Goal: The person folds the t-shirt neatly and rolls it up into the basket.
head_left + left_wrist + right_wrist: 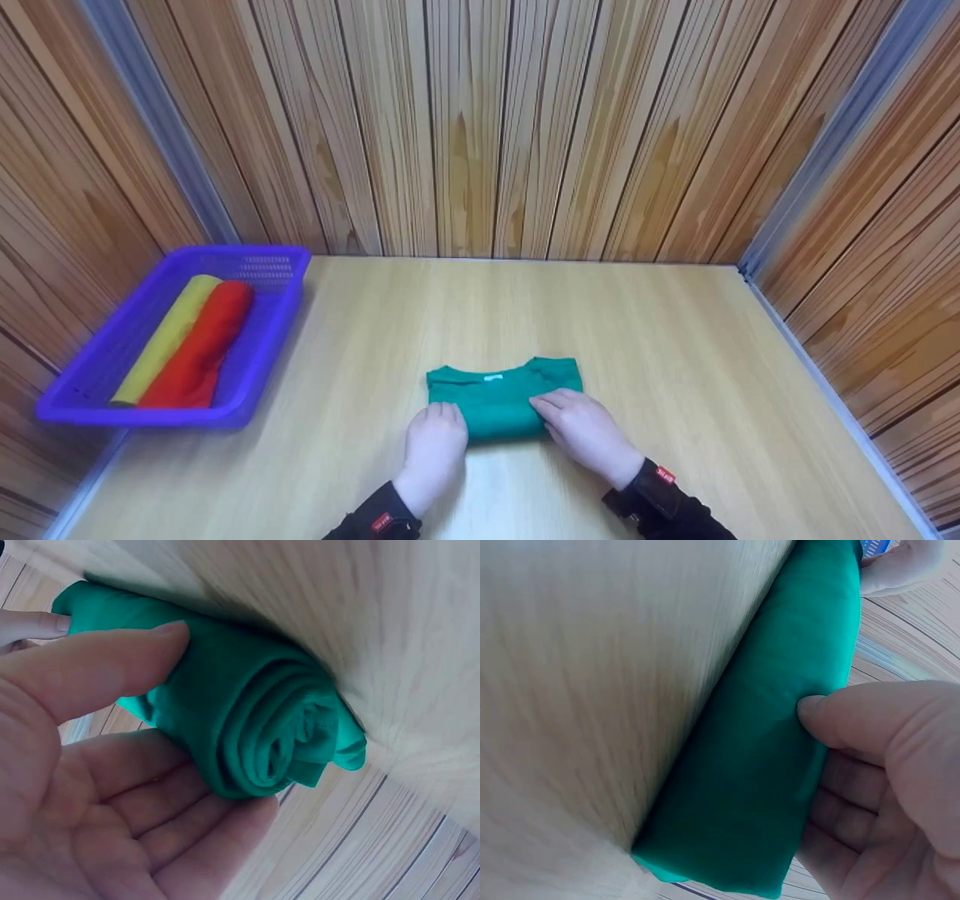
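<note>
A green T-shirt (501, 401) lies on the table, its near part rolled up and its neckline with a small white label flat at the far side. My left hand (436, 444) holds the roll's left end, thumb on the near side and fingers over the far side. Spiral layers of the rolled cloth show at that end in the left wrist view. Around the right part of the roll, my right hand (589, 435) has its thumb (821, 720) against the near face and its fingers behind it.
A purple plastic basket (262, 390) stands at the left of the wooden table (637, 322). Inside it lie a rolled yellow cloth (169, 337) and a rolled red cloth (199, 352), side by side. Wood-panelled walls (480, 135) enclose the back and both sides.
</note>
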`<state>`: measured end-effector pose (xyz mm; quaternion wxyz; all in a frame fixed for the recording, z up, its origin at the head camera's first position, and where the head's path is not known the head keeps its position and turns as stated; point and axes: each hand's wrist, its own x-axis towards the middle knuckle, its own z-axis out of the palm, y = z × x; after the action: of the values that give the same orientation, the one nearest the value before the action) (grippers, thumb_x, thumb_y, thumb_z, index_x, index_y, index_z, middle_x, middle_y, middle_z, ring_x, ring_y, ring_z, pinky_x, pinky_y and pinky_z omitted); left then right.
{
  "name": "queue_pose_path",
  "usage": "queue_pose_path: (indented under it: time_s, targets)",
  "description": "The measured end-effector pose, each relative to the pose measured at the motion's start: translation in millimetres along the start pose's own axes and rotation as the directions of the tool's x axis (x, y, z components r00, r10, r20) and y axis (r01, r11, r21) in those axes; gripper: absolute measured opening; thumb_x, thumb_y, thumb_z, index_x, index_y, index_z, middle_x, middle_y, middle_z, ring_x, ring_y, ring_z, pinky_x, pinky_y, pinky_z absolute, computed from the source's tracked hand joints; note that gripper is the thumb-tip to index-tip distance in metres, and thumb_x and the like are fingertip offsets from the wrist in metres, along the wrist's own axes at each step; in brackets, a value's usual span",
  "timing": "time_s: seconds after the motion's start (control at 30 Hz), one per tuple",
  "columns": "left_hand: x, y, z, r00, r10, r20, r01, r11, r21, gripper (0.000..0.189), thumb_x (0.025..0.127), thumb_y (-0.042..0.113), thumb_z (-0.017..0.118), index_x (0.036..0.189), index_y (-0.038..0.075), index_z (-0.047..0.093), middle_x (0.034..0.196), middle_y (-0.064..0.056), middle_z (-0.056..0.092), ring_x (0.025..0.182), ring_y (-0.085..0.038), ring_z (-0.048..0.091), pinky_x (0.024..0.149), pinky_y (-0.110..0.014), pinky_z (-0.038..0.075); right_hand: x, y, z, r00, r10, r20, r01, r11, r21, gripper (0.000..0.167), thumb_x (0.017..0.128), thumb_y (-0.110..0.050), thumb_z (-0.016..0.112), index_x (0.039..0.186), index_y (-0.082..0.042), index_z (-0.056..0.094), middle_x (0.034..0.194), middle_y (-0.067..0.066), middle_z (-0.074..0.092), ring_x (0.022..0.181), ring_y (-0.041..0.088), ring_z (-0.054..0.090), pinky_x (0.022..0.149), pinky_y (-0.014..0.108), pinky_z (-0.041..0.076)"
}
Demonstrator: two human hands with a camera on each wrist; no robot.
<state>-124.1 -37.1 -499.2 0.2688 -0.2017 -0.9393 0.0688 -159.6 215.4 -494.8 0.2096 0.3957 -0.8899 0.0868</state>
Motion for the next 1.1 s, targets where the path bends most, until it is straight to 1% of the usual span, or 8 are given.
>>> queue_pose_path:
  time_s: [0.1, 0.2, 0.47, 0.7, 0.77, 0.93, 1.1]
  targets:
    - [1.4, -3.6, 1.6, 0.998, 0.023, 0.059, -0.021, 0.999, -0.035, 0.008, 0.075, 0.005, 0.07, 0.082, 0.004, 0.067, 0.074, -0.005, 0.057, 0.069, -0.018, 0.054, 0.062, -0.027, 0.047, 0.0, 0, 0, 1.0, 0.012, 0.015, -0.012, 1.0, 0.012, 0.034, 0.08, -0.002, 0.077, 0.114, -0.001, 0.069, 0.105, 0.01, 0.07, 0.099, 0.026, 0.066, 0.086, 0.04, 0.054]
    - [2.5, -7.3, 2.8, 0.995, 0.039, 0.088, -0.032, 0.996, -0.083, 0.009, 0.072, 0.004, 0.07, 0.077, 0.007, 0.064, 0.072, -0.004, 0.055, 0.068, -0.018, 0.053, 0.061, -0.029, 0.046, 0.0, 0, 1, 0.999, 0.021, 0.027, -0.021, 1.0, 0.018, 0.035, 0.08, -0.002, 0.076, 0.114, -0.001, 0.068, 0.105, 0.01, 0.07, 0.099, 0.026, 0.065, 0.087, 0.04, 0.053]
    - [3.5, -12.9, -0.4, 0.992, 0.063, 0.108, -0.043, 0.984, -0.173, 0.015, 0.065, 0.002, 0.071, 0.076, 0.007, 0.061, 0.072, -0.004, 0.056, 0.068, -0.02, 0.054, 0.061, -0.032, 0.047, -0.5, 0, 1, 0.996, 0.047, 0.072, -0.05, 0.998, 0.032, 0.033, 0.083, -0.004, 0.074, 0.116, -0.003, 0.068, 0.106, 0.009, 0.07, 0.1, 0.025, 0.065, 0.088, 0.039, 0.053]
    - [-1.9, -16.5, 1.1, 0.991, 0.082, 0.105, -0.055, 0.97, -0.237, 0.018, 0.061, 0.004, 0.072, 0.074, 0.008, 0.059, 0.072, -0.004, 0.056, 0.068, -0.021, 0.055, 0.059, -0.034, 0.046, -4.6, -2, -3, 0.998, 0.03, 0.053, -0.033, 0.998, 0.06, 0.032, 0.082, -0.003, 0.074, 0.113, -0.003, 0.068, 0.104, 0.009, 0.07, 0.098, 0.025, 0.065, 0.086, 0.04, 0.053]
    - [-3.7, -17.8, -0.5, 0.989, 0.087, 0.12, -0.053, 0.963, -0.264, 0.018, 0.061, 0.004, 0.071, 0.075, 0.007, 0.06, 0.072, -0.005, 0.057, 0.069, -0.022, 0.055, 0.06, -0.035, 0.046, -6.0, -3, -4, 0.998, 0.021, 0.06, -0.025, 0.997, 0.071, 0.031, 0.082, -0.004, 0.074, 0.112, -0.003, 0.068, 0.103, 0.009, 0.069, 0.097, 0.025, 0.065, 0.086, 0.04, 0.053]
    - [-7.8, -20.4, -7.3, 0.98, 0.095, 0.176, -0.033, 0.944, -0.328, 0.016, 0.065, 0.002, 0.069, 0.078, 0.006, 0.062, 0.074, -0.005, 0.057, 0.071, -0.023, 0.056, 0.062, -0.037, 0.047, -8.8, -6, -8, 0.995, 0.004, 0.095, -0.014, 0.995, 0.096, 0.029, 0.084, -0.005, 0.073, 0.112, -0.004, 0.067, 0.103, 0.008, 0.069, 0.097, 0.025, 0.065, 0.085, 0.04, 0.054]
    - [-8.6, -22.9, -11.9, 0.97, 0.111, 0.216, -0.026, 0.931, -0.363, 0.014, 0.067, 0.004, 0.071, 0.078, 0.007, 0.062, 0.073, -0.004, 0.056, 0.07, -0.022, 0.056, 0.06, -0.036, 0.046, -10.1, -7, -11, 0.995, -0.014, 0.101, 0.003, 0.994, 0.109, 0.029, 0.083, -0.005, 0.073, 0.111, -0.004, 0.068, 0.103, 0.007, 0.069, 0.096, 0.025, 0.065, 0.083, 0.039, 0.055]
